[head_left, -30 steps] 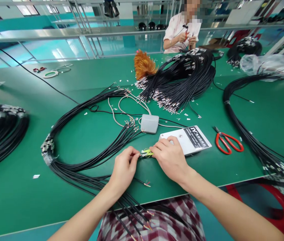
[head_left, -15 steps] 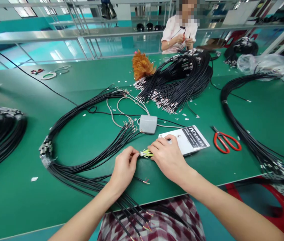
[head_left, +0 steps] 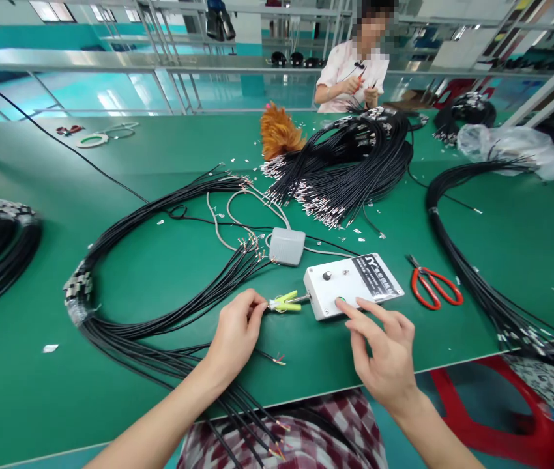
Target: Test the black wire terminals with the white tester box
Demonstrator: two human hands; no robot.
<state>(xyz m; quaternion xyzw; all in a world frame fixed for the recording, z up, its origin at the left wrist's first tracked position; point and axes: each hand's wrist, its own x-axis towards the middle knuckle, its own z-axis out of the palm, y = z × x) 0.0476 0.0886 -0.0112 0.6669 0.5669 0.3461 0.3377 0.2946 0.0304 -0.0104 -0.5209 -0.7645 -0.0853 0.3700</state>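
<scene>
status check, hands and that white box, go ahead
Left hand pinching wire end at yellow clips. Right hand open, fingertip on white box green button. Nothing in the way.

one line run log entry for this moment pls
left hand: pinching wire at yellow clips | right hand: fingertip on green button of white box

red scissors (head_left: 434,288), feather duster (head_left: 279,132), grey foot pedal (head_left: 287,246), co-worker (head_left: 354,75)
</scene>
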